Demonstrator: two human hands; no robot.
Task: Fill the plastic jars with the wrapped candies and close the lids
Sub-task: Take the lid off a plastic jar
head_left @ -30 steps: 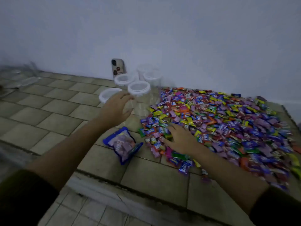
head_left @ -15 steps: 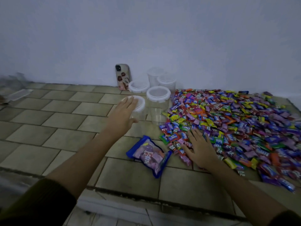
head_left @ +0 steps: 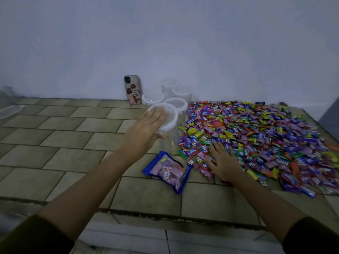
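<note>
Our left hand [head_left: 145,131] lies flat, fingers straight, on the lid [head_left: 169,117] of the nearest plastic jar [head_left: 171,142], likely to steady it, while our right hand [head_left: 222,163] rests spread, gripping nothing, on the wrapped candies [head_left: 266,136] heaped beside it on the worktop [head_left: 55,134].

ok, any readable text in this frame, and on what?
"Relax": on many wrappers in the multicoloured pile of wrapped candies.
Blue plastic candy bag: print too blurred to read.
Phone in patterned case: picture only, no text.
White-lidded clear plastic jars: no text visible.
</note>
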